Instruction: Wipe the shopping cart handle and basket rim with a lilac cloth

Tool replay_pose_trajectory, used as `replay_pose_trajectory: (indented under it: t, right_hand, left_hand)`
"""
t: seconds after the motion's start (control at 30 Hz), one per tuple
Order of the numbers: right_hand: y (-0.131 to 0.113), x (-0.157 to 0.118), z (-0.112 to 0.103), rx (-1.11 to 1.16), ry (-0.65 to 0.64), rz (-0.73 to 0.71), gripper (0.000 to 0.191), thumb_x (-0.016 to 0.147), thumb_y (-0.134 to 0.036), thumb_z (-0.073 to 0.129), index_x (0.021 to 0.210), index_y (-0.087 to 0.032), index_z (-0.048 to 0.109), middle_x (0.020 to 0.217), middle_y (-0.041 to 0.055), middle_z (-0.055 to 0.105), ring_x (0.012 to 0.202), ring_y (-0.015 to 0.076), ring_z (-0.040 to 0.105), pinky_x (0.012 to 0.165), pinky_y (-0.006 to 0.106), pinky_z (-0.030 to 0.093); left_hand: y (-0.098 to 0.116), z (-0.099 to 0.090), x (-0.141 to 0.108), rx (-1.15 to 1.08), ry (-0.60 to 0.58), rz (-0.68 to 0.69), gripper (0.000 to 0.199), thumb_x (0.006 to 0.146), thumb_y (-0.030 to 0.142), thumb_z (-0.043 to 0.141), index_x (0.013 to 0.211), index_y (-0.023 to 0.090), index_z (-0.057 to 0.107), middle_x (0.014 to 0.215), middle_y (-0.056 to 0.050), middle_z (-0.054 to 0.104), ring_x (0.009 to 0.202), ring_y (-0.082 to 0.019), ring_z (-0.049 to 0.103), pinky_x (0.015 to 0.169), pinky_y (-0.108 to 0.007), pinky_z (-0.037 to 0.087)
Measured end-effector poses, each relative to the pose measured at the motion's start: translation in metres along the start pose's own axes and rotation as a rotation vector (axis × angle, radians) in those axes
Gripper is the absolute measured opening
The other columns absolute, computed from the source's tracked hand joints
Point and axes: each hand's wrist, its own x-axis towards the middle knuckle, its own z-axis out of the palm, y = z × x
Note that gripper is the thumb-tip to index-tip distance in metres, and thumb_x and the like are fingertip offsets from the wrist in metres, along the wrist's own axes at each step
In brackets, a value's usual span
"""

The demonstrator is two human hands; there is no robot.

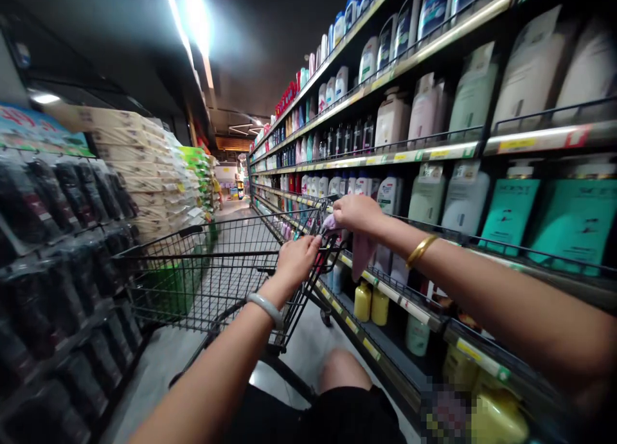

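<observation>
A black wire shopping cart (226, 248) stands turned across the aisle in front of me, its basket reaching to the left. My left hand (299, 261), a pale bangle on its wrist, is closed at the cart's near right end, by the handle. Just beyond it, my right hand (359, 213), with a gold bangle, is closed on a lilac cloth (363, 251) at the handle; part of the cloth hangs down beside the shelf. The fingertips of both hands are partly hidden. Inside the basket I make out no goods.
Along the right runs a tall shelf (405, 155) of shampoo and wash bottles, with teal bottles (511, 206) close by and yellow bottles (363, 302) low down. On the left are hanging dark packets (58, 264) and stacked paper packs (139, 174). Tiled floor (178, 347) shows under the cart.
</observation>
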Motion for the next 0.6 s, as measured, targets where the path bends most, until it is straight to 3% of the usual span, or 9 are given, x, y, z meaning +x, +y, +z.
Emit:
replay_pose_trajectory:
  t: [0.1, 0.23, 0.43, 0.6]
  right_hand:
    - [-0.003, -0.007, 0.005, 0.034, 0.038, -0.002, 0.039, 0.091, -0.028, 0.044, 0.106, -0.021, 0.080, 0.119, 0.0097, 0.078, 0.105, 0.0253, 0.071, 0.073, 0.029, 0.044]
    - [0.002, -0.003, -0.009, 0.084, 0.016, 0.046, 0.038, 0.090, -0.026, 0.046, 0.107, -0.020, 0.079, 0.118, 0.0108, 0.078, 0.103, 0.0253, 0.071, 0.073, 0.029, 0.045]
    - [0.004, 0.009, -0.029, 0.043, 0.433, 0.094, 0.039, 0.096, -0.030, 0.041, 0.118, -0.016, 0.071, 0.125, 0.0165, 0.071, 0.103, 0.0272, 0.067, 0.079, 0.033, 0.046]
    - [-0.007, 0.004, -0.040, 0.043, 0.423, 0.038, 0.037, 0.096, -0.031, 0.044, 0.115, -0.014, 0.071, 0.118, 0.0171, 0.072, 0.098, 0.0267, 0.068, 0.075, 0.033, 0.045]
  left_hand:
    - [0.012, 0.009, -0.005, -0.023, 0.031, 0.012, 0.056, 0.107, 0.051, 0.032, 0.075, 0.022, 0.067, 0.083, -0.007, 0.076, 0.087, -0.023, 0.067, 0.076, -0.035, 0.035]
    - [0.003, 0.004, -0.019, -0.070, 0.068, 0.031, 0.056, 0.106, 0.047, 0.032, 0.063, 0.021, 0.057, 0.073, -0.006, 0.071, 0.079, -0.022, 0.063, 0.074, -0.035, 0.031]
    - [-0.017, -0.013, -0.042, -0.120, 0.127, 0.078, 0.057, 0.104, 0.048, 0.025, 0.059, 0.022, 0.050, 0.066, -0.006, 0.066, 0.071, -0.021, 0.055, 0.074, -0.036, 0.032]
    - [-0.036, -0.026, -0.056, -0.222, 0.205, 0.158, 0.067, 0.103, 0.060, 0.020, 0.059, 0.023, 0.054, 0.061, -0.005, 0.061, 0.065, -0.020, 0.052, 0.069, -0.036, 0.033]
